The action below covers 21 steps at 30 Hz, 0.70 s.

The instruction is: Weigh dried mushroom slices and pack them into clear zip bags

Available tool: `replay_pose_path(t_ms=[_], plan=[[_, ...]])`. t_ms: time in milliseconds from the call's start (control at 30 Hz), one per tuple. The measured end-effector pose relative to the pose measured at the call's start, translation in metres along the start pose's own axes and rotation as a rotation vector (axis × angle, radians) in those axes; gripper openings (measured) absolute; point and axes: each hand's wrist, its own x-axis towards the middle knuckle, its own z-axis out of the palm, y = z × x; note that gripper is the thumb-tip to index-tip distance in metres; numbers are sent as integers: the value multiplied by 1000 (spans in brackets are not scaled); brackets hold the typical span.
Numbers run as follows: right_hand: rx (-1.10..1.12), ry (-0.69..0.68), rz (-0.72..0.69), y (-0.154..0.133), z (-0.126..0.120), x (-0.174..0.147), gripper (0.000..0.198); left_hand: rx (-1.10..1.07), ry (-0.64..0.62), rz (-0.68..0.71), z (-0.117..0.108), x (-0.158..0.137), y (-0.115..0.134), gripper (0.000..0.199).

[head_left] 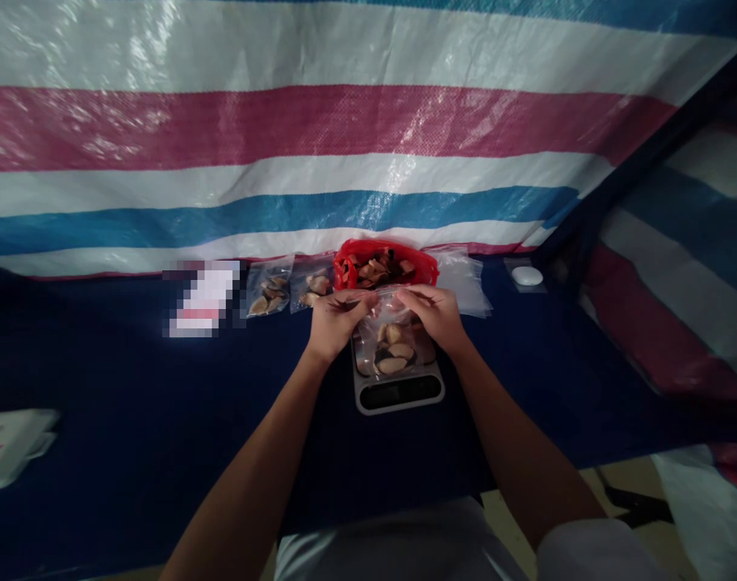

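A clear zip bag (377,335) with several pale brown dried slices (395,351) in its lower part is over a digital kitchen scale (399,395). My left hand (340,321) pinches the bag's top edge on the left. At the right of the same edge, my right hand (434,315) is closed in a pinch too. The scale's dark display faces me, and its plate is mostly covered by the bag. Just behind my hands sits an open red plastic bag (425,262) full of darker brown dried slices (377,269).
Two filled clear bags, a left one (268,290) and a right one (311,286), lie left of the red bag. Flat clear bags (465,282) lie to its right, with a white oval item (526,277) farther right. A white case (10,444) is at far left. Striped sheeting (344,121) hangs behind the dark blue table (223,420).
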Motion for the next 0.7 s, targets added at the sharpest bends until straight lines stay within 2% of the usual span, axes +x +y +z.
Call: replay_pose_path(t_ms=[300, 500, 700], plan=[[12, -14, -17, -1, -2, -1, 37, -11, 5, -1, 0, 0, -2, 28], [-75, 23, -110, 2, 0, -4, 31, -49, -34, -49, 1, -1, -2, 32], [-20, -58, -37, 2, 0, -3, 32, -57, -43, -30, 2, -2, -3, 27]])
